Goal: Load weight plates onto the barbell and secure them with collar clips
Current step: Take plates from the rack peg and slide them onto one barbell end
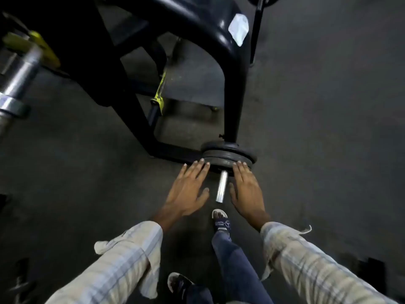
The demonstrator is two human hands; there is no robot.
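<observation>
My left hand and right hand lie flat and spread, gripping nothing, fingertips against the nearest weight plate on the storage peg at the rack's foot. Probably cast iron: heavy, rigid; I'd grasp its left and right rims.

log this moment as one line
left hand open on plates | right hand open on plates | sleeve bare | collar: not seen

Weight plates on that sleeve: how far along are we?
Done: several weight plates sit stacked on the bar sleeve. In hand: left hand and right hand, open, press the outermost plate inward. Left: no collar clip shows on the bare sleeve end.
</observation>
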